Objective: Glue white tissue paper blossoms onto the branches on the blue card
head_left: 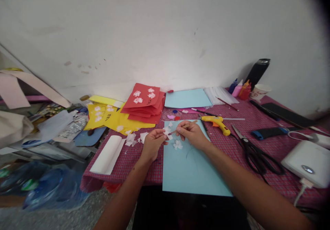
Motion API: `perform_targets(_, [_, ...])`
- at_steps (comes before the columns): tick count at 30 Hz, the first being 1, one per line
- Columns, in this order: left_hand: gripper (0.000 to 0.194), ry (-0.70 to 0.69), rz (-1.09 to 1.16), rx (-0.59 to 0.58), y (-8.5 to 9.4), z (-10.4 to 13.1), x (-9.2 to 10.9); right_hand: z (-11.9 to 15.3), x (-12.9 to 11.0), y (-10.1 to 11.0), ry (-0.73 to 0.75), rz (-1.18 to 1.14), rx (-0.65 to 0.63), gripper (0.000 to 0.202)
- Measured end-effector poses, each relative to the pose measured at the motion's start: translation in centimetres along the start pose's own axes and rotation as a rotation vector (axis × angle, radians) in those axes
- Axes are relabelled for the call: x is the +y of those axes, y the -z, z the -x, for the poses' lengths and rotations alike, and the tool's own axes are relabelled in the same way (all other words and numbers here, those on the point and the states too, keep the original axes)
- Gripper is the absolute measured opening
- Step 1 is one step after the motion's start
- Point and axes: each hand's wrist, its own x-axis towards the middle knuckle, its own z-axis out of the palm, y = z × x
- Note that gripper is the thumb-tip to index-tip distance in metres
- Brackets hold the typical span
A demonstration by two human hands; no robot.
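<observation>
Over the upper left of a pale blue sheet [190, 176] on a desk [128, 164], the left hand [154, 141] is pinching a small white piece [169, 137] between its fingers. The right hand's [192, 134] fingers are gripping a slim brush [190, 124], angled toward the piece. A white flower [177, 144] is lying on the sheet.

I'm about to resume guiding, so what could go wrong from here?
The brush in the right hand might mark the blue sheet beneath it. The white flower on that sheet, close to the left hand, could get knocked. The right forearm passes over the sheet's edge and might drag it.
</observation>
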Motion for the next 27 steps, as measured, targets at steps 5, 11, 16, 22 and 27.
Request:
perform_targets(5, [0.037, 0.011, -0.037, 0.005, -0.07, 0.01, -0.17, 0.02, 0.26, -0.06, -0.03, 0.008, 0.0, 0.02])
perform_targets(11, [0.037, 0.014, -0.065, -0.039, 0.09, 0.07, -0.43, 0.01, 0.66, 0.03, -0.042, -0.073, -0.063, 0.022])
perform_targets(16, [0.037, 0.012, -0.063, -0.07, 0.09, 0.21, -0.49, 0.08, 0.34, -0.23, -0.054, -0.025, -0.053, 0.024])
perform_targets(22, [0.032, -0.003, -0.115, -0.102, 0.08, 0.31, -0.56, 0.22, 0.41, -0.2, -0.037, -0.01, -0.062, 0.021])
perform_targets(27, [0.031, -0.006, -0.127, -0.108, 0.23, 0.26, -0.78, 0.3, 0.68, 0.03, -0.053, -0.107, -0.155, 0.021])
